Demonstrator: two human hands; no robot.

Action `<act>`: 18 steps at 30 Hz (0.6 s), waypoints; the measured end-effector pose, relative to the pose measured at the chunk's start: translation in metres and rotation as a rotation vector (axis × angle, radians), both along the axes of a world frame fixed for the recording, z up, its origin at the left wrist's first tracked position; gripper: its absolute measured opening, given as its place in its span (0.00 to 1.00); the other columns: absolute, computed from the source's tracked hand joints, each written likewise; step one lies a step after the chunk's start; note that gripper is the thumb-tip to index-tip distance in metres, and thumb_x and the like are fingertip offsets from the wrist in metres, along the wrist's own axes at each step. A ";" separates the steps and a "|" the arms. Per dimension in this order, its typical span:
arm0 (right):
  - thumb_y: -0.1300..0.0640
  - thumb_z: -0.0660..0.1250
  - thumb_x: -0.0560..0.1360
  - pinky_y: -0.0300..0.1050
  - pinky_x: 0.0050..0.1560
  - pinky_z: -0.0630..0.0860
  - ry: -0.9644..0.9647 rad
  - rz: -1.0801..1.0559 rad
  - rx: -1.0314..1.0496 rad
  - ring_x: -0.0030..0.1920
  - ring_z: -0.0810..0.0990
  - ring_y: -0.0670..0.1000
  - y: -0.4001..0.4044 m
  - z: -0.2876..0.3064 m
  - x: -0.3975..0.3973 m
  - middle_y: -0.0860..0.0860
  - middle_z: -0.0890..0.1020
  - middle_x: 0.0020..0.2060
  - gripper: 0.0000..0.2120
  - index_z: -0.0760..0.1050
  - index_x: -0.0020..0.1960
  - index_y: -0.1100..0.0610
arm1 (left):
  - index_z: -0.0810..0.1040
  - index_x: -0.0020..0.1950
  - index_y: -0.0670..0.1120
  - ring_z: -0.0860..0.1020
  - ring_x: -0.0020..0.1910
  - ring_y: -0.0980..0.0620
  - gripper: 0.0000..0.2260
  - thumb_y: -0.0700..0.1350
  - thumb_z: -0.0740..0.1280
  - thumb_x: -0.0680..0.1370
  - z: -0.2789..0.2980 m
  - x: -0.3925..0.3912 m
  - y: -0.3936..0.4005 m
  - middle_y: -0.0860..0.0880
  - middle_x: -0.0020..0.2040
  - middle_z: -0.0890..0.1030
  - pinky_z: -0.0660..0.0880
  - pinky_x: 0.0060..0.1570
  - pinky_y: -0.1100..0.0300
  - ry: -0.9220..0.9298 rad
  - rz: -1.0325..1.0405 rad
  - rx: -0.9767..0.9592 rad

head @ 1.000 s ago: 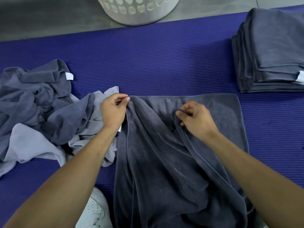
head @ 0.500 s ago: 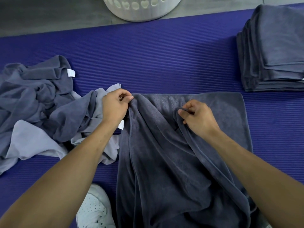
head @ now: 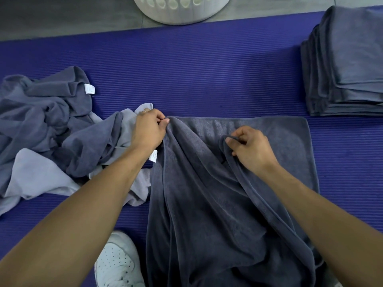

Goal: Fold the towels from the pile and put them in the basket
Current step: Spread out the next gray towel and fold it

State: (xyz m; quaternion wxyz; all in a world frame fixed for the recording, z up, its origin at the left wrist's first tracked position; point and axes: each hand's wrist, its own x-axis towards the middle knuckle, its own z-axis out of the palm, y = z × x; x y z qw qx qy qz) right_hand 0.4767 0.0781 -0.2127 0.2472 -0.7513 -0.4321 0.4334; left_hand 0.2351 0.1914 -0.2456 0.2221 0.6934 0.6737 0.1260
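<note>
A dark grey towel [head: 207, 204] lies partly spread on the blue mat, its far edge flat and its near part bunched toward me. My left hand [head: 148, 131] pinches the towel's far left corner. My right hand [head: 249, 148] grips a raised fold of its edge near the middle. An unfolded pile of grey and light grey towels [head: 47, 133] sits to the left, touching the left hand's side. The white basket [head: 182, 15] with heart-shaped holes stands beyond the mat at the top, only its lower wall visible.
A stack of folded dark grey towels [head: 348, 69] rests at the mat's right edge. The blue ribbed mat [head: 207, 69] stretches between towel and basket. A white shoe [head: 118, 264] shows at the bottom. Grey floor lies beyond the mat.
Both hands keep their grip on the towel and have shifted slightly to the right and away from me; the view has also moved a little. The pile and the stack are unchanged.
</note>
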 end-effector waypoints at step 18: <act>0.53 0.72 0.76 0.36 0.45 0.76 -0.306 -0.449 0.151 0.41 0.81 0.45 -0.040 0.002 0.116 0.43 0.81 0.38 0.04 0.81 0.45 0.53 | 0.74 0.45 0.46 0.74 0.32 0.64 0.06 0.45 0.65 0.81 0.027 0.161 -0.081 0.54 0.36 0.77 0.68 0.33 0.71 -0.422 -0.195 -0.330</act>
